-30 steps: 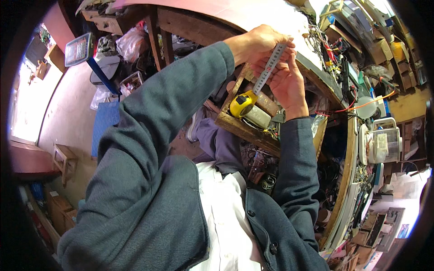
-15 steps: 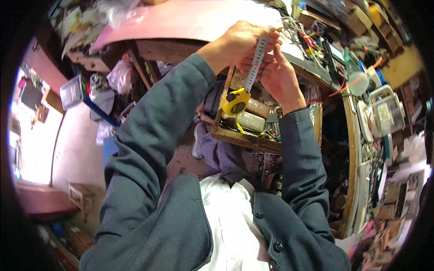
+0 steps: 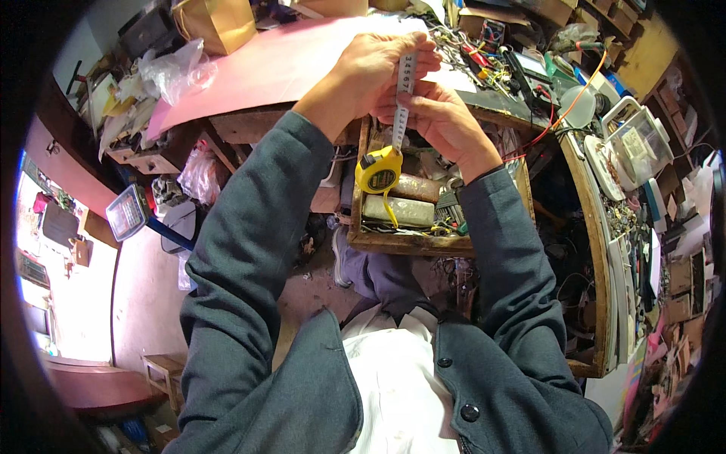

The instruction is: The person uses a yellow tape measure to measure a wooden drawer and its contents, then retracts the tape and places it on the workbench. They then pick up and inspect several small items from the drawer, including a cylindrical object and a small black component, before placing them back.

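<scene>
A yellow and black tape measure (image 3: 380, 169) hangs below my hands, over an open wooden drawer (image 3: 412, 240). Its white blade (image 3: 403, 79) is pulled out and runs steeply up from the case. At the blade's upper end, my left hand (image 3: 368, 64) is closed with the fingers gripping it. My right hand (image 3: 448, 125) pinches the blade lower down, the thumb lying across its face. A yellow strap dangles from the case. Inside the drawer lie a pale block (image 3: 398, 211), a brown cylinder (image 3: 412, 187) and small loose parts.
Beyond my hands a pink sheet (image 3: 249, 72) covers the bench, with a paper bag (image 3: 215, 25) and clear plastic (image 3: 178, 72) on it. Wires and tools crowd the right side, near a clear plastic container (image 3: 639, 144). A wooden stool (image 3: 162, 371) stands lower left.
My right thumb has come down onto the blade; before, those fingers pointed up beside it. Hands and tape measure sit slightly further left in view, and the whole view has shifted.
</scene>
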`<state>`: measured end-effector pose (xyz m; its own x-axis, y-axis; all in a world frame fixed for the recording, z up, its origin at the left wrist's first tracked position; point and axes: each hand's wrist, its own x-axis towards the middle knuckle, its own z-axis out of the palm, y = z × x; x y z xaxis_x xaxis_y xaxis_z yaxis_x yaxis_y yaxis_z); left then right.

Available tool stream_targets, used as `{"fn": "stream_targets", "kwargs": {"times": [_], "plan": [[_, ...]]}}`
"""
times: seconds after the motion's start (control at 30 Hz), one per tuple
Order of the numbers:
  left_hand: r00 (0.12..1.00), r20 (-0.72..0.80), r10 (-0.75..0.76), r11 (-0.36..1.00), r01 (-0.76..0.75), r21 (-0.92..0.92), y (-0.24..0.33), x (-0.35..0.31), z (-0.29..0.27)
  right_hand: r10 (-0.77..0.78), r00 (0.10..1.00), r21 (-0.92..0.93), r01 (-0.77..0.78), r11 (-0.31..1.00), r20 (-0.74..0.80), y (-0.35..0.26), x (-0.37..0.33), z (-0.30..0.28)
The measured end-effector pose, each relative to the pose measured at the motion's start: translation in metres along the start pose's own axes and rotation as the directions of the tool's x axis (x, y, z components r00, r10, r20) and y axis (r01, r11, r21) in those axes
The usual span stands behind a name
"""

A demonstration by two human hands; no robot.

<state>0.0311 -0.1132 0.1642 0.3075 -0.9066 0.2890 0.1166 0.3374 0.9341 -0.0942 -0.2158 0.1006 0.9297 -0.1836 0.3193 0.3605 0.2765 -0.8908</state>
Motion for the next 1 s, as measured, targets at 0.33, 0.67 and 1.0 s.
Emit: {"fn": "stream_targets", "kwargs": {"times": [0.33,0.67,1.0], "plan": [[0.997,0.063,-0.039,0.998,0.041,-0.042,0.006,-0.008,-0.004,0.111,0.989,-0.034,-0.108,0.994,0.094,-0.009,0.001,-0.006],[0.996,0.014,-0.092,0.993,0.092,-0.066,-0.014,-0.009,-0.018,0.174,0.985,0.035,-0.174,0.984,0.015,0.009,0.000,-0.002],[0.998,0.038,-0.045,0.998,0.047,-0.045,-0.017,-0.010,-0.025,0.114,0.993,0.081,-0.114,0.990,0.003,0.023,0.004,-0.001]]}}
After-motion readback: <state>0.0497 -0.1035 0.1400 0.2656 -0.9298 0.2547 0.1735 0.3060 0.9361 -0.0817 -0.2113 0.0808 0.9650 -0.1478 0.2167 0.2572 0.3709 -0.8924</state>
